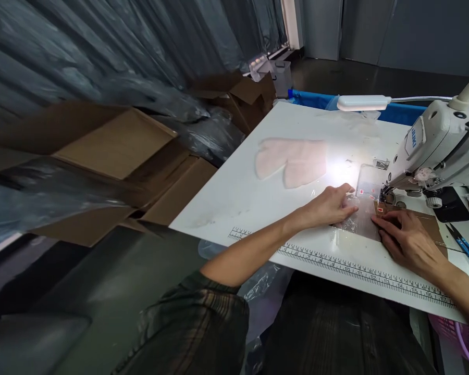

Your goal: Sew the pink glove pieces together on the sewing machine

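A clear plastic sheet (361,221) with a few small red-and-white marks lies on the white table, its far right part beside the needle area of the sewing machine (430,140). My left hand (330,205) has crinkled plastic gathered between thumb and fingers at the sheet's left side. On the near right, my right hand (408,239) grips the sheet's edge with fingertips close together, just in front of the presser foot (383,194). Brown material (424,225) lies partly under that hand. What the right fingertips pinch is partly hidden.
A pale pink mitten-shaped piece (291,159) lies on the table (219,203). Blue-handled thread snips (467,247) and a black phone-like slab (451,204) are at the right. A lamp (363,102) shines from behind. A ruler strip (352,266) runs along the front edge; cardboard boxes (117,143) stand left.
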`<act>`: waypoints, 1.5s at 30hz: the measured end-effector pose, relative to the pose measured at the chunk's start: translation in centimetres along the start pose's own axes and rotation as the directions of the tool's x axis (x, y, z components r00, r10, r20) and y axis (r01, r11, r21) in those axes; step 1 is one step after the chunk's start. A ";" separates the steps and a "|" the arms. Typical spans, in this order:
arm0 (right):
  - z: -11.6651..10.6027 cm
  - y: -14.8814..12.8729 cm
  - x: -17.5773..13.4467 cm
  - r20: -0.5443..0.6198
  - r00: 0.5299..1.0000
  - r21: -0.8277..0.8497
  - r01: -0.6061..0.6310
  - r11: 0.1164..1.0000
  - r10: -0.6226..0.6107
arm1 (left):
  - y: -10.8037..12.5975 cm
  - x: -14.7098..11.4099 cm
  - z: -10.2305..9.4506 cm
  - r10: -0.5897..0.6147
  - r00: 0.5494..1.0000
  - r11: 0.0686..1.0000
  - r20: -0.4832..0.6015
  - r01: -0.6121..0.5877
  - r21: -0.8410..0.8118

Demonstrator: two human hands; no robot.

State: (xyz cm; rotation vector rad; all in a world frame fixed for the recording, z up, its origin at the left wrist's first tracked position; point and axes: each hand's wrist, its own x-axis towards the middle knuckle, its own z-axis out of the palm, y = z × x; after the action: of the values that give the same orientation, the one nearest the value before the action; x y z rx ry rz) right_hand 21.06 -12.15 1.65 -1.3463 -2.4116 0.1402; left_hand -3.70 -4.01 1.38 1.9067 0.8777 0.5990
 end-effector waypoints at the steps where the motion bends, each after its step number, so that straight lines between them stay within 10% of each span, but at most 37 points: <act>1: 0.2 0.3 0.1 0.006 1.000 -0.014 0.010 1.000 -0.010 | 0.1 0.0 -0.1 -0.007 0.999 1.000 -0.034 0.007 -0.002; 14: -0.6 3.2 1.4 0.146 0.984 0.403 -0.154 0.902 0.103 | 1.2 1.3 -1.7 -0.387 0.921 0.913 -0.039 0.377 -0.156; 26: 0.9 2.9 0.1 -0.049 0.994 0.177 0.107 0.978 -0.099 | -1.5 1.4 -2.4 -0.167 0.985 0.967 0.044 0.172 -0.186; 36: 1.2 3.0 -0.2 -0.105 0.990 0.165 0.115 0.980 -0.099 | -0.6 1.2 -2.0 -0.230 0.972 0.972 0.044 0.232 -0.043; 42: 1.2 3.0 -0.3 -0.078 0.996 0.184 0.057 0.981 -0.044 | 0.1 1.4 -1.3 -0.283 0.959 0.959 -0.026 0.283 0.007; 45: 1.2 3.0 -0.4 -0.064 0.997 0.179 0.054 0.982 -0.043 | 0.4 1.1 -1.1 -0.119 0.979 0.968 -0.166 0.151 0.199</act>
State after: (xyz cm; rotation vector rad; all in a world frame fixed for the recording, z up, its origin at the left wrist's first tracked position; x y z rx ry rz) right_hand 23.24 -10.70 -0.35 -1.1934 -2.3177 0.2946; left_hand -3.70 -2.70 2.26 1.9874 1.2015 0.5944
